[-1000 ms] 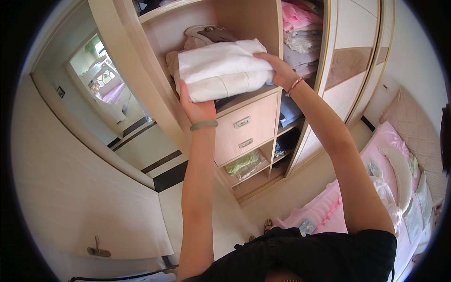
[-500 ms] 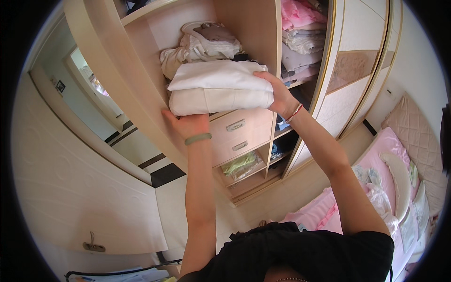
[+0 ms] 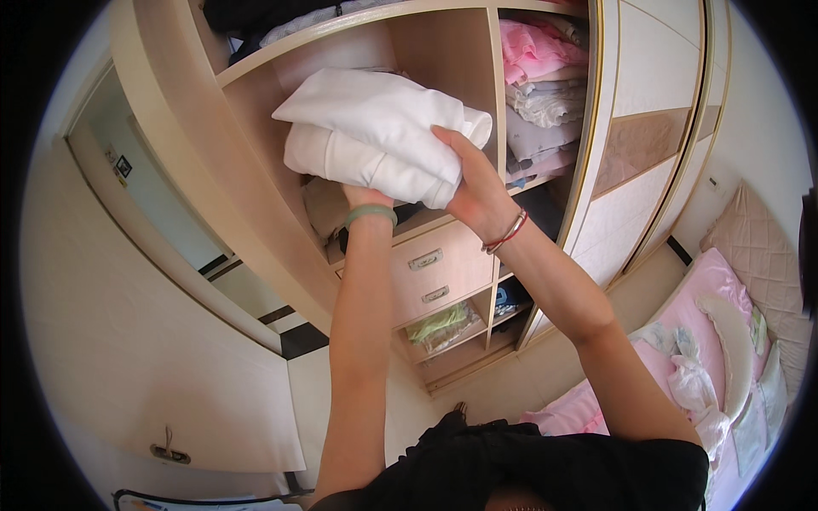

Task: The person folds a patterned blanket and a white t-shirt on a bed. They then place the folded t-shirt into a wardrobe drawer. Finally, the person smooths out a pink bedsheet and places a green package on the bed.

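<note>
A thick, folded white cloth (image 3: 371, 128) is held up tilted at the opening of a wardrobe compartment, its right end lower than its left. My right hand (image 3: 477, 187) grips that right end, with the thumb on top and the fingers underneath. Below the bundle, my left hand (image 3: 368, 196) bears its underside, and its fingers are hidden by the cloth. Behind and under the bundle, a beige cloth (image 3: 324, 209) shows partly on the compartment floor. Most of what lies at the back of the compartment is covered from view.
Pink and grey folded clothes (image 3: 545, 102) fill the neighbouring compartment. Two drawers (image 3: 430, 272) sit below, above a cubby with a green packet (image 3: 439, 328). Dark clothes lie on the upper shelf (image 3: 341, 21). A sliding door (image 3: 635, 153) and a pink bed (image 3: 588, 409) are at right.
The white bundle has risen and tilted, its left end now higher. My left hand has gone from the bundle's left corner to beneath its middle. My right hand has shifted slightly left and down.
</note>
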Available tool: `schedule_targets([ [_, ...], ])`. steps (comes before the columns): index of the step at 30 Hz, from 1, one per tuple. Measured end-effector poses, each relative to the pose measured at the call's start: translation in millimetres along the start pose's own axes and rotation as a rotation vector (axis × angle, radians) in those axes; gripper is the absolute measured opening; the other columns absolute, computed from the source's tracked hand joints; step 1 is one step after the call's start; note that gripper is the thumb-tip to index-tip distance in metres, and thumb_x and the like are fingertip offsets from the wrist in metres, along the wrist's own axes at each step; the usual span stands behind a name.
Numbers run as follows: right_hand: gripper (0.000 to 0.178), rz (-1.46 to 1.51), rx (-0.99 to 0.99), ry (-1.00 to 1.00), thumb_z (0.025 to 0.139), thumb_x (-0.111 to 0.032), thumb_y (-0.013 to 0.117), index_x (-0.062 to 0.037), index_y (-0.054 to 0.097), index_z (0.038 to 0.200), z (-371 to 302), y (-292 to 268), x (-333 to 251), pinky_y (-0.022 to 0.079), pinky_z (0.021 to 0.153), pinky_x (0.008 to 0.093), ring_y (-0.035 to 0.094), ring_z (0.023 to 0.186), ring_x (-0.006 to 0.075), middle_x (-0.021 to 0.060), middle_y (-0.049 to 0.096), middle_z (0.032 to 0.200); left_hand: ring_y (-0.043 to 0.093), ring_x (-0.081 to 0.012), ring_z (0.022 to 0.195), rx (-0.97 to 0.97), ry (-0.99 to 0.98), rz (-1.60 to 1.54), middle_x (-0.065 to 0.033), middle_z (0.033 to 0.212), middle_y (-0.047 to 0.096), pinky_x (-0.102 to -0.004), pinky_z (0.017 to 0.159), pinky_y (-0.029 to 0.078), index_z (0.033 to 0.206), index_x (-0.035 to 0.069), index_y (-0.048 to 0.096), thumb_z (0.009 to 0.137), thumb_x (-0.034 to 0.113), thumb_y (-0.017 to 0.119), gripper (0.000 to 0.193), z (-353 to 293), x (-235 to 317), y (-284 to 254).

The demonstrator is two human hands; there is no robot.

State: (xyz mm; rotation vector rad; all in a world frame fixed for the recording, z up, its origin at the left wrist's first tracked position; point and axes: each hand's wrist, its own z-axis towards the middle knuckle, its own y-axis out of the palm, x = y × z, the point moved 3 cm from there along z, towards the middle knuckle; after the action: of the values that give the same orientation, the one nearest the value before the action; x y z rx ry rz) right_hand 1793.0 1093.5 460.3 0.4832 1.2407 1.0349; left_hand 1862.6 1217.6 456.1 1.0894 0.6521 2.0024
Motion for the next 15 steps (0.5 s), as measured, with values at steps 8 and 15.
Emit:
schedule_targets([
  [8,0.039,0.055,0.020,-0.139,0.096,-0.018,0.052,-0.0032,0.043,0.131,64.5,0.6,-20.8,0.045,0.101,0.0463,0.052,0.119,0.0289,0.0124,0.053,0.129,0.044,-0.0296,0.128,-0.074,-0.212,0.028,-0.0130,0.141,0.043,-0.0430,0.108,0.038,0.142,0.006,0.033,0.100,0.036,0.034,0.051,93.2,-11.7,30.1],
  [15,0.043,0.215,-0.089,-0.125,0.089,-0.010,0.057,-0.0040,0.045,0.129,142.3,-6.8,-12.2,0.043,0.101,0.0460,0.052,0.117,0.0286,0.0117,0.053,0.128,0.048,-0.0309,0.124,-0.075,-0.125,0.291,-0.0150,0.137,0.047,-0.0430,0.106,0.040,0.142,0.005,0.034,0.100,0.034,0.029,0.051,211.2,-30.4,-34.8],
])
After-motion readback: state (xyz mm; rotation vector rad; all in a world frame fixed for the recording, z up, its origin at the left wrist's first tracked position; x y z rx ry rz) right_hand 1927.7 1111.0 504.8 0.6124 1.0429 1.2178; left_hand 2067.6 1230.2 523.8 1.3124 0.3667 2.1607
